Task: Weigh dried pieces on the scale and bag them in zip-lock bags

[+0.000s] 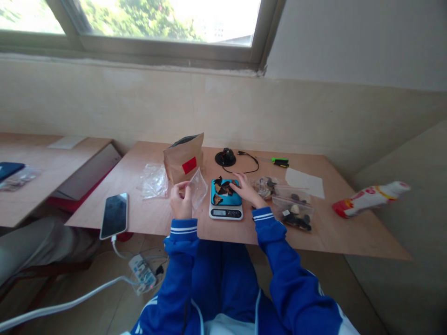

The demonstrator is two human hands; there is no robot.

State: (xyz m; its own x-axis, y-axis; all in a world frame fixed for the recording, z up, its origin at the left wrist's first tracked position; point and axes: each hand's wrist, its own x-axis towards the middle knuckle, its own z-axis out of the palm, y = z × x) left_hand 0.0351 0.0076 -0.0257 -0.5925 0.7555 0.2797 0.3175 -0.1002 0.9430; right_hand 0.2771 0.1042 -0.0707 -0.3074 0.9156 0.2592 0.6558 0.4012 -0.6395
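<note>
Head view: the left hand [181, 200] and right hand [243, 190] are apart, both working above a plywood table [314, 237]. The left hand pinches a clear zip bag [199, 188] upright and slightly tilted, though glare on the film makes its open edge hard to make out. The right hand's fingers [232, 183] lie extended on dark dried pieces [223, 188] heaped on the teal pan of a digital kitchen scale [226, 213]; whether they grip a piece, I cannot tell. The heap reaches the pan's edge, so a careless sweep of the fingers could spill pieces onto the table. Any pressure from the hand would also falsify the scale's reading. The thin bag could fold or slip from the pinch, since only the fingertips seem to hold it. Just behind the left hand, a kraft paper pouch [183, 158] stands on its base, and a knock could tip it. Near the right wrist, a filled zip bag [292, 211] could be dragged by the blue sleeve [267, 228]. A smartphone [114, 216] lies at the table's front edge, and a tug on its white charging cable [117, 249] could pull it off.
</note>
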